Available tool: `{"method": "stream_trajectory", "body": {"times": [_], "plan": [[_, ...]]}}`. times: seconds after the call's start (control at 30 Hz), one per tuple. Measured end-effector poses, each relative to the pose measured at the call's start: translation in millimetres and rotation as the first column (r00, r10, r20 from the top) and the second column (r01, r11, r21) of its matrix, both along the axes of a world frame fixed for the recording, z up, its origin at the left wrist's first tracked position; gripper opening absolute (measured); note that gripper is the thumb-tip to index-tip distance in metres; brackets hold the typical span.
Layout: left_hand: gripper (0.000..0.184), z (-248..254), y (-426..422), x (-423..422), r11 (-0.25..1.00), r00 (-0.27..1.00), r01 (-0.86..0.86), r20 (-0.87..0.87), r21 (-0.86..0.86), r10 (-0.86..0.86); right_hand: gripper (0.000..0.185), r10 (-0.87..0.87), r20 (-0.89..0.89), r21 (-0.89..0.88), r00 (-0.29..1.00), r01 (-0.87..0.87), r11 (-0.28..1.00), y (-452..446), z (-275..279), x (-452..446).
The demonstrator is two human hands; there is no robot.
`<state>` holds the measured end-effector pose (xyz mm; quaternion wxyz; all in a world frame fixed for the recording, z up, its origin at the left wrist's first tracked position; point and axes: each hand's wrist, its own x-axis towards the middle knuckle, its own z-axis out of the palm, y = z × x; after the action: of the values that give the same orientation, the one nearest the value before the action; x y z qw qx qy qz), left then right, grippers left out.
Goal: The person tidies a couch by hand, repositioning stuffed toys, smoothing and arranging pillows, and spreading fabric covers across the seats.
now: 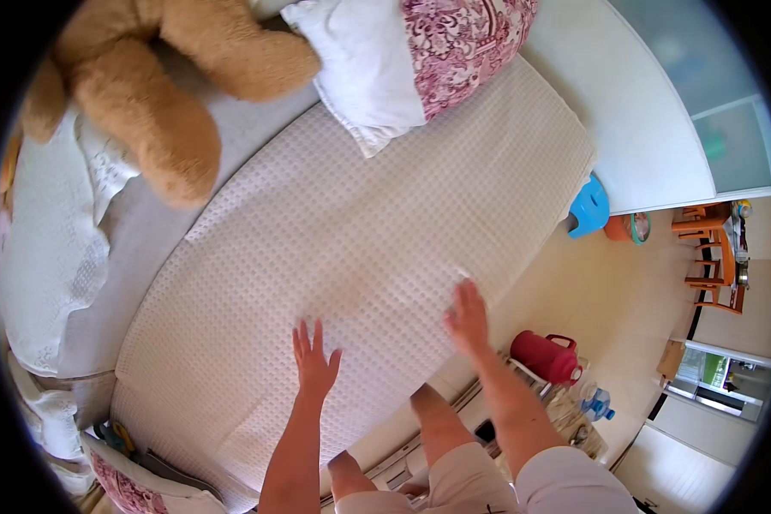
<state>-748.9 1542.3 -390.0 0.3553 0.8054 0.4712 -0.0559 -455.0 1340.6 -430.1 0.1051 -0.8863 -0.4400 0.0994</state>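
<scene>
A cream quilted mat [360,223] covers the seat of a large sofa. Over its near part is my left hand [315,364], fingers spread and nothing in it. My right hand [467,317] is at the mat's near right side, slightly blurred, with its fingers extended and no object in it. Whether either palm touches the fabric cannot be told. A white pillow with a red floral pattern [463,51] lies at the mat's far end.
A brown plush toy [171,128] rests on the sofa back beside white lace covers [51,257]. On the right are a blue stool [589,208], a red thermos [544,355], a plastic bottle [595,403] and wooden chairs [715,257]. A floral cushion [128,484] lies bottom left.
</scene>
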Motion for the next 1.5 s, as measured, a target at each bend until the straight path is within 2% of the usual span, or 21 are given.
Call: {"method": "stream_trajectory", "body": {"times": [0.07, 0.13, 0.17, 0.23, 0.33, 0.43, 0.57, 0.63, 0.67, 0.7, 0.73, 0.8, 0.83, 0.9, 0.97, 1.03, 1.1, 1.17, 1.3, 1.43, 1.5], "plan": [[0.08, -6.9, 6.3, 53.6, 0.996, 0.994, 0.072, 0.074, 0.061, -0.077, 0.06, -0.157, 0.042, -0.033, 0.987, 0.158, 0.987, -49.6, -17.2, 77.8], [0.079, -1.2, 16.4, 93.2, 0.997, 0.998, 0.061, 0.022, 0.035, -0.062, 0.056, -0.623, 0.188, -0.052, 0.759, 0.641, 0.766, -66.7, -22.8, 122.0], [0.079, 1.2, 19.9, 106.0, 0.998, 0.998, 0.061, -0.025, 0.019, -0.06, 0.056, -0.619, 0.187, -0.052, 0.763, 0.637, 0.769, -56.8, -17.9, 130.0], [0.082, -3.0, 26.2, 116.1, 0.999, 0.999, 0.025, -0.043, 0.023, -0.024, 0.053, -0.236, 0.195, 0.042, 0.952, 0.232, 0.972, -33.1, -14.8, 139.2], [0.089, 2.9, 37.7, 122.4, 0.999, 0.952, -0.02, -0.305, -0.046, 0.005, 0.058, 0.087, 0.013, 0.272, 0.996, -0.087, 0.958, 67.3, -5.6, 82.4], [0.092, 21.4, 45.3, 133.8, 0.999, 0.892, 0.009, -0.451, -0.049, -0.03, 0.054, 0.467, -0.123, 0.15, 0.876, -0.448, 0.881, 147.3, 13.4, 19.6], [0.099, 9.5, 44.8, 133.3, 0.997, 0.904, -0.038, -0.428, -0.06, 0.009, 0.046, 0.676, -0.016, 0.311, 0.737, -0.639, 0.704, 209.3, -15.0, 51.0], [0.1, 5.3, 44.2, 133.5, 0.999, 0.906, -0.036, -0.423, -0.022, 0.023, 0.047, 0.553, -0.035, 0.133, 0.832, -0.545, 0.828, 225.0, 3.0, 116.3], [0.1, 5.4, 45.1, 133.8, 0.998, 0.906, -0.048, -0.423, -0.03, 0.031, 0.049, 0.482, 0.09, 0.271, 0.872, -0.487, 0.83, 219.0, -18.6, 157.8], [0.099, 5.7, 46.0, 135.9, 0.997, 0.903, -0.059, -0.428, -0.047, 0.033, 0.049, 0.176, 0.173, 0.124, 0.969, -0.199, 0.972, 206.9, -7.6, 215.1], [0.099, 7.4, 48.0, 137.4, 0.996, 0.899, -0.061, -0.436, -0.057, 0.03, 0.051, 0.109, 0.325, 0.005, 0.939, -0.117, 0.993, 190.5, -18.9, 243.5], [0.098, 10.7, 50.2, 139.4, 0.996, 0.891, -0.06, -0.453, -0.065, 0.024, 0.056, -0.093, 0.219, -0.117, 0.971, 0.12, 0.986, 166.6, -17.9, 273.3], [0.097, 12.9, 51.8, 140.7, 0.996, 0.881, -0.051, -0.472, -0.073, 0.01, 0.056, -0.175, 0.17, -0.007, 0.97, 0.179, 0.984, 151.0, -36.3, 285.3], [0.097, 14.0, 54.1, 142.8, 0.995, 0.877, -0.056, -0.48, -0.088, 0.007, 0.056, -0.179, 0.15, 0.144, 0.972, 0.158, 0.977, 131.6, -27.6, 266.1], [0.097, 15.5, 55.4, 140.9, 0.992, 0.863, -0.08, -0.504, -0.102, 0.018, 0.056, -0.03, 0.272, 0.037, 0.962, 0.02, 0.999, 110.4, -7.3, 222.7], [0.098, 15.7, 56.0, 141.6, 0.99, 0.864, -0.052, -0.503, -0.134, -0.023, 0.054, 0.325, 0.196, -0.14, 0.925, -0.302, 0.943, 81.9, 10.9, 187.5], [0.097, 12.2, 56.0, 139.4, 0.99, 0.855, -0.061, -0.518, -0.129, -0.016, 0.05, 0.393, 0.085, -0.061, 0.915, -0.389, 0.919, 44.4, -0.1, 192.7], [0.098, 10.6, 55.5, 139.4, 0.99, 0.859, -0.032, -0.511, -0.135, -0.042, 0.051, 0.141, 0.235, 0.007, 0.962, -0.147, 0.989, 13.0, -9.9, 219.2], [0.098, 12.3, 54.9, 138.8, 0.991, 0.86, -0.031, -0.509, -0.127, -0.038, 0.055, -0.44, -0.101, -0.111, 0.893, 0.429, 0.896, -50.3, -50.4, 296.2], [0.089, 14.7, 57.4, 132.2, 0.99, 0.878, -0.03, -0.478, -0.139, -0.041, 0.053, -0.406, -0.05, -0.065, 0.912, 0.403, 0.913, -37.1, -35.0, 274.7], [0.085, 12.2, 51.9, 123.8, 0.992, 0.909, -0.069, -0.416, -0.104, 0.019, 0.052, -0.055, -0.063, -0.034, 0.996, 0.053, 0.998, -36.2, -44.2, 245.8]]}}
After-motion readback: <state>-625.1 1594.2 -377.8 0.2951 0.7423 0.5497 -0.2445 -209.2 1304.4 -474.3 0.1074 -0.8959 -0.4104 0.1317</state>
